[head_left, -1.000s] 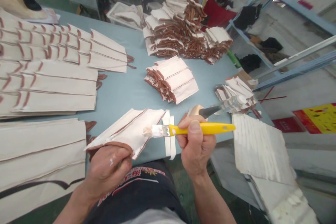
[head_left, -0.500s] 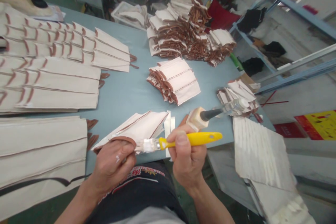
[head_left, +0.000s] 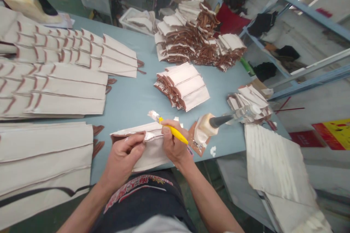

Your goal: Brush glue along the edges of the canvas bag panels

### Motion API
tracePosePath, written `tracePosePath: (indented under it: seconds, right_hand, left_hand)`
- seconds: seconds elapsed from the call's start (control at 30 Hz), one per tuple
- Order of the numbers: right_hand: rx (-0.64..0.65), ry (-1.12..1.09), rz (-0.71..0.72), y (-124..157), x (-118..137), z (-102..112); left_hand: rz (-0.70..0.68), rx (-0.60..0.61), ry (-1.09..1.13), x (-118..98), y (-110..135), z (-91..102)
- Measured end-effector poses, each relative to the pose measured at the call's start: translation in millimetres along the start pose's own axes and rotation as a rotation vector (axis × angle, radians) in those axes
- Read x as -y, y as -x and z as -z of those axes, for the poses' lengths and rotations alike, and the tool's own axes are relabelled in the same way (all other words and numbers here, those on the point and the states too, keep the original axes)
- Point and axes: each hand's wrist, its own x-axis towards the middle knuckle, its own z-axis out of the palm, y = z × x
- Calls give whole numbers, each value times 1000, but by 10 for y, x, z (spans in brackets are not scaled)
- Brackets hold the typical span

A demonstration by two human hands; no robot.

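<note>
A cream fabric piece [head_left: 153, 156] with brown trim lies folded on the table's near edge, with a white, wet-looking strip along its fold. My left hand [head_left: 121, 156] pinches the fold near the piece's left end, thumb and forefinger closed. My right hand [head_left: 176, 147] grips a yellow-handled brush [head_left: 177, 134], its white-coated bristles pointing up and left, off the fabric. The fingers of that hand also rest at the fabric's right end; whether they pinch it is hidden. Just right of this hand stands a cream, white-smeared container [head_left: 203, 128] with a dark handle leaning out.
Layered cream pieces [head_left: 65, 94] cover the table's left side. A small brown-edged stack [head_left: 188, 85] sits mid-table, with a larger heap [head_left: 180, 32] behind it. Another pile [head_left: 248, 102] lies at right, beside a hanging pale sheet [head_left: 273, 160]. Blue shelving [head_left: 300, 3] rises at right.
The brush has left the fabric, its bristles swinging from pointing left to up-left. My right hand has moved left and down onto the fabric's right end. The piece now lies flatter, folded along its length.
</note>
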Motion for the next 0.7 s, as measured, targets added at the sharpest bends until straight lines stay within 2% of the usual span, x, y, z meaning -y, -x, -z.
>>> tracePosePath:
  seconds: [0.1, 0.13, 0.2, 0.3, 0.37, 0.43, 0.57, 0.7]
  right_hand:
    - [-67, -13, -104, -129, -20, -35]
    - [-100, -30, -152, -195, -26, -18]
    - [-152, -69, -242, -334, -46, 46]
    - [-175, -110, -318, -505, -100, 147]
    - [-181, -111, -335, -567, -143, 175]
    - [-177, -95, -338, -591, -184, 160]
    - [-132, -52, -353, -566, -253, 44]
    - [-73, -32, -370, -476, -316, -80]
  left_hand:
    - [191, 191, 260, -4, -155, 75]
    - [223, 220, 336, 4, -193, 122]
    - [231, 194, 382, 44, -225, 233]
    - [123, 115, 112, 135, -164, 351]
    - [24, 85, -118, 172, -96, 345]
    - [-54, 75, -244, 157, -50, 280]
    - [-166, 118, -286, 4, -59, 141]
    - [-203, 277, -257, -123, -74, 103]
